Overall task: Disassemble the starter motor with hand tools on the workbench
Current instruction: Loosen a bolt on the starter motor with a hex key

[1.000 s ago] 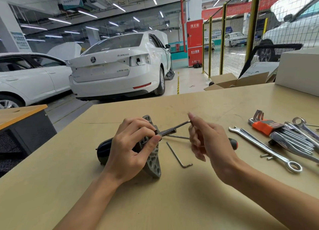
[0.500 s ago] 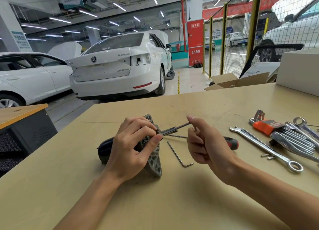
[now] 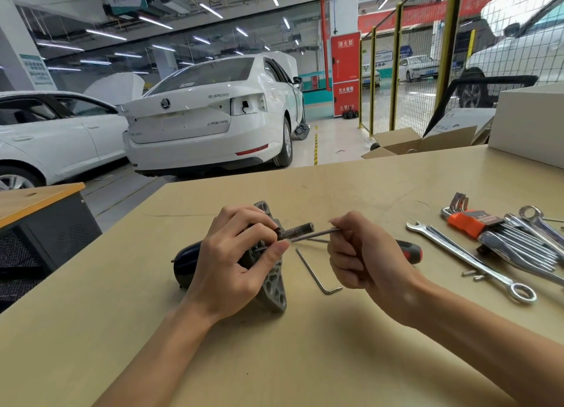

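L hand (image 3: 235,263) curled round starter motor (image 3: 262,272) at mid bench (image 3: 274,361), thumb and fingers at its shaft end. R hand (image 3: 363,254) pinches thin metal rod (image 3: 317,233) w/ tip at the shaft. Motor lies on its side, black body to the left, grey ribbed bracket facing front. Loose hex key (image 3: 314,273) just beside it; wrenches (image 3: 470,261) well apart at right. Bare bench near front edge.

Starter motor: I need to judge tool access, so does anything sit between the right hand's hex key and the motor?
Nothing visible does. The right hand pinches the hex key, whose tip reaches the starter motor beside the left hand fingertips. The spare hex key lies below, clear.
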